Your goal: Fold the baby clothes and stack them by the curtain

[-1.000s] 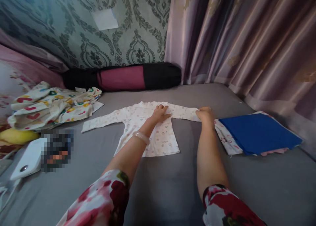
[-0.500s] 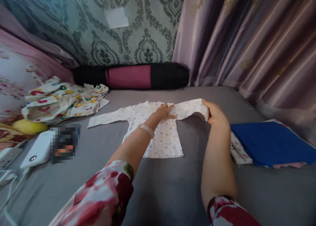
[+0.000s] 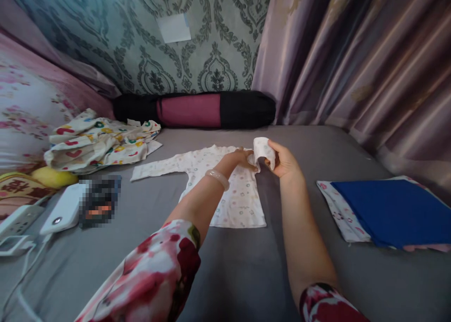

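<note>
White cotton-looking cloth with a small pastel print forms a long-sleeved shirt (image 3: 243, 204), lying on the grey sheet of a bed (image 3: 225, 275) at the centre of the frame. Its body is spread flat. The sleeve on the left of the frame lies stretched out straight, unfolded. The other sleeve (image 3: 262, 147) is lifted and bent back towards the shoulder, its cuff end up off the bed; that fold is only partly made.

The left hand (image 3: 243, 158) rests on the shirt near that shoulder, fingers spread rather than gripping. The right hand (image 3: 286, 164) has its fingers closed in a pinch on the cuff end of the raised sleeve.

At the right of the frame, a blue cloth (image 3: 394, 211) tops a flat, folded stack, cut off by the frame edge. A rumpled, brightly patterned cloth (image 3: 95, 146) lies at the left.

The left forearm hides part of the shirt's front and its lower left side. The raised sleeve's underside is hard to make out, and pixelation conceals an item beside a white device (image 3: 65, 209) at the left.
</note>
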### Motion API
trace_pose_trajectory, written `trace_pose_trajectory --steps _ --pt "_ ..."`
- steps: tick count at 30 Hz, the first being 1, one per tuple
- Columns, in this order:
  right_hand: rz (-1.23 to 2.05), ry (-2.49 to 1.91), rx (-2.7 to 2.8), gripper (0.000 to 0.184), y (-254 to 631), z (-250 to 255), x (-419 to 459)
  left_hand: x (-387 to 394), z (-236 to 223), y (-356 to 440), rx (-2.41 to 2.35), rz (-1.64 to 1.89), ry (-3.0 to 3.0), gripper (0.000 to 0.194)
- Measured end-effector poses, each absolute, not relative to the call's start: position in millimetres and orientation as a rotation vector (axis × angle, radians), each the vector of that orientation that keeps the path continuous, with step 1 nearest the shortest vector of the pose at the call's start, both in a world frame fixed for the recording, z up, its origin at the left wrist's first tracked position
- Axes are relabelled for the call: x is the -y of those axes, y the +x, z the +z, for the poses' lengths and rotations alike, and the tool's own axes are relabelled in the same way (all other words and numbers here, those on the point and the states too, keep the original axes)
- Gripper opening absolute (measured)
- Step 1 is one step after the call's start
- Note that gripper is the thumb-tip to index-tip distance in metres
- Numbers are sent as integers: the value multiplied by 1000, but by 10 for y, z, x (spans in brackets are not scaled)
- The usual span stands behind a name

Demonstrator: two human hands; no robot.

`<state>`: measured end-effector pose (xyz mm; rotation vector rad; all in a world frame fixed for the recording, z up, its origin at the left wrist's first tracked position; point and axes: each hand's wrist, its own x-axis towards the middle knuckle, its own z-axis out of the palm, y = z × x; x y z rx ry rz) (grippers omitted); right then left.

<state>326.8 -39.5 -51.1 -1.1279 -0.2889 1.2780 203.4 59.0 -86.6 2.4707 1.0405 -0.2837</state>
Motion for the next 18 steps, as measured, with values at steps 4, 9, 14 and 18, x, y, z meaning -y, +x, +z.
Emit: trace_pose_trajectory --steps 4,9,14,18 --pt "1273 -1163 341 5 3188 -579 346 -545 -1016 1854 -973 117 2348 84" --pt "1280 -1160 535 6 2994 -725 251 -330 -1155 1395 -1114 646 1645 52" --pt "1493 -1014 768 25 2588 -829 267 -171 -1237 941 -1081 868 1205 60" --pt "1562 -1068 842 34 2454 -928 272 -161 -1344 805 -1062 929 1168 67"
